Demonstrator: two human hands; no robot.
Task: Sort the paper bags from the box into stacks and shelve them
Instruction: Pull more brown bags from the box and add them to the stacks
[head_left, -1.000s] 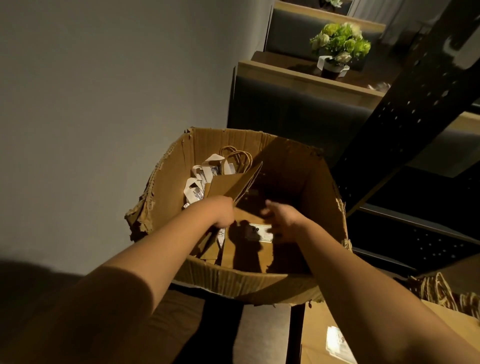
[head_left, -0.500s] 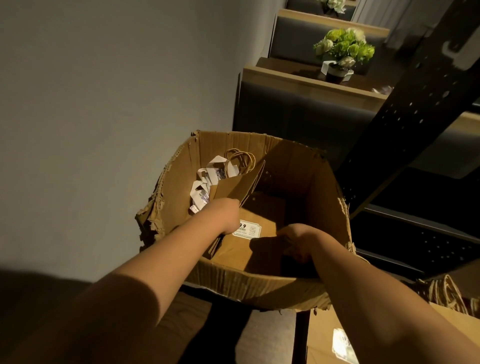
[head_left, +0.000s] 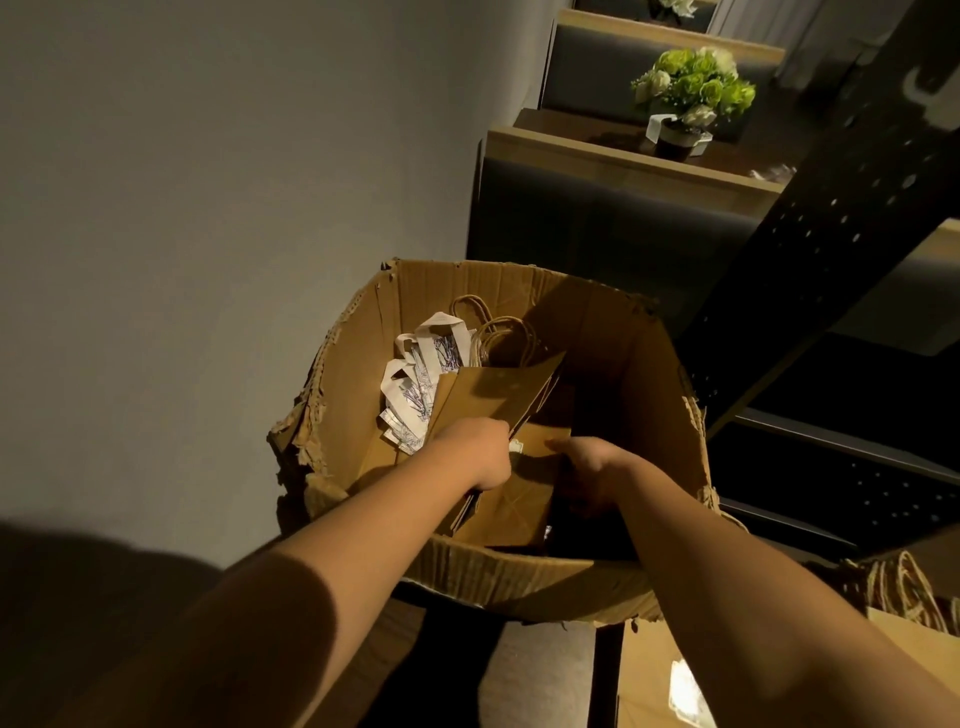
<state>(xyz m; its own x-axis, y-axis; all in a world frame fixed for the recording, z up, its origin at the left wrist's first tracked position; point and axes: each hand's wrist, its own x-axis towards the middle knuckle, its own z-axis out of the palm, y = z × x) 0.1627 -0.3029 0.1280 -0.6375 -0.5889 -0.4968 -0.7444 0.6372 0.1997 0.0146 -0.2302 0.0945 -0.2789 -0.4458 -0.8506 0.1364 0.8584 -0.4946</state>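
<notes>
Inside the torn cardboard box (head_left: 649, 374), a sheaf of flat brown paper bags (head_left: 498, 389) is gripped by the left hand (head_left: 475, 452) while another bag (head_left: 511, 506) is pinched by the right hand (head_left: 592, 470); light, creasable, best taken by stiff folded edges, not cord handles.
</notes>
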